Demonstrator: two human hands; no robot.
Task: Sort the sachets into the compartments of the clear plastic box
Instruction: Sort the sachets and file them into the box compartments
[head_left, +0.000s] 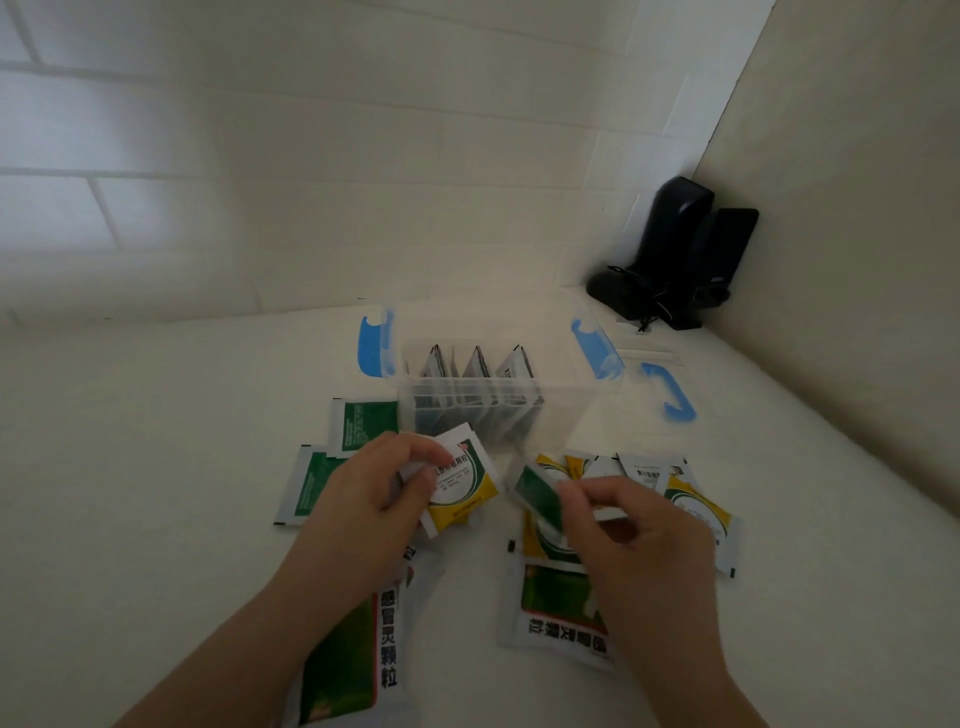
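The clear plastic box (563, 410) with blue latches stands on the white surface, and several sachets stand upright in its left compartments. Just in front of it my left hand (363, 493) holds a small stack of yellow-and-white sachets (465, 483). My right hand (623, 525) pinches a green-and-white sachet (540, 496) above a loose pile of yellow sachets (696, 504). Green sachets (358, 423) lie flat at the left of the box. Larger green-and-white sachets (556, 608) lie close to me, partly hidden under my forearms.
The box's clear lid with a blue handle (670, 397) lies to the right of the box. Black devices with a cable (670, 260) stand in the back right corner. A tiled wall rises behind the box and a plain wall closes the right side.
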